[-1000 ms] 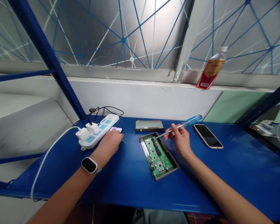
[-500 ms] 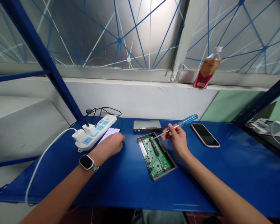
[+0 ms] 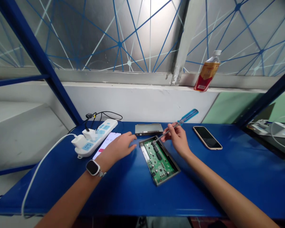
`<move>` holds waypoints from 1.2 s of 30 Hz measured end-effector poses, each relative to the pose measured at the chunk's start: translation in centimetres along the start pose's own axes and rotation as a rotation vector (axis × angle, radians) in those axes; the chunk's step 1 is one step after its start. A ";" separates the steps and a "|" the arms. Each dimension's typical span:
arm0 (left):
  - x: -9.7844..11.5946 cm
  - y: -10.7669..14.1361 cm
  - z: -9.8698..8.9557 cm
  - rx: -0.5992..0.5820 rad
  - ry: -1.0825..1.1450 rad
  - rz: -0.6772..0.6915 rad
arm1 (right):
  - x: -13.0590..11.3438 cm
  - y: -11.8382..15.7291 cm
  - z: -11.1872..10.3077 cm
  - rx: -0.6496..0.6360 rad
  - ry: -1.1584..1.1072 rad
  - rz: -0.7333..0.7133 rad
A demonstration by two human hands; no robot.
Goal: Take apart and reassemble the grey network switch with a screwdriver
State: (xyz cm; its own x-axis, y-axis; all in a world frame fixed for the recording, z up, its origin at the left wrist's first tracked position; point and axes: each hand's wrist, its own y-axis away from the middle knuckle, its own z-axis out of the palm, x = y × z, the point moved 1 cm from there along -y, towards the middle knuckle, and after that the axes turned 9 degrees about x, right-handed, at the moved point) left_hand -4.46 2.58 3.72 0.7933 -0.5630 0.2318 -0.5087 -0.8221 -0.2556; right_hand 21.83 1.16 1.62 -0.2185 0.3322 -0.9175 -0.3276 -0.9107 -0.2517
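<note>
Right grip [image 3: 178,139] around metal-shafted screwdriver [image 3: 184,119], flat circuit board [image 3: 160,163]

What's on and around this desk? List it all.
Desk: 1, blue, front
Window: 1, grey, back
Bars: several, blue, both sides
Case: 1, grey, desk's middle
Board: 1, green, in case
Box: 1, grey, behind case
Power strip: 1, white and blue, left
Plugs: 2, white, on power strip
Long cable: 1, white, left
Thin cables: uncounted, black, back left
Lit phone: 1, white screen, left
Dark phone: 1, black screen, right
Bottle: 1, red and yellow, by window
Gadgets: uncounted, white, far right
Screwdriver: 1, blue handle, in right hand
Watch: 1, white rim, left arm
Left hand: 1, bare, beside case
Right hand: 1, bare, beside case
</note>
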 end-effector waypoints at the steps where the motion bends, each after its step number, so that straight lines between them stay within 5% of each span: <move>1: 0.4 -0.6 0.3 -0.008 0.037 0.002 | -0.3 -0.2 0.3 -0.035 0.038 -0.014; 6: 1.8 -4.2 1.9 -0.132 0.082 -0.096 | -2.3 -2.0 2.5 -0.251 0.372 -0.103; 11: 2.1 -6.8 3.7 -0.108 0.182 -0.058 | -3.3 -4.0 4.8 -0.375 0.613 -0.276; 18: 2.1 -5.7 5.8 0.086 0.221 0.017 | -0.9 -4.4 4.9 -0.403 0.817 -0.421; 36: 2.4 -4.9 5.0 0.075 0.239 -0.022 | 0.3 -3.5 4.1 -0.361 0.761 -0.391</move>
State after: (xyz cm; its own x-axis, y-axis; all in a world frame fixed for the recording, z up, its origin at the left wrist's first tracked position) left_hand 1.54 5.67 0.86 0.6974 -0.5567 0.4514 -0.4588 -0.8306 -0.3154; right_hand 19.13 5.47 3.48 0.5507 0.4975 -0.6702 0.0828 -0.8316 -0.5492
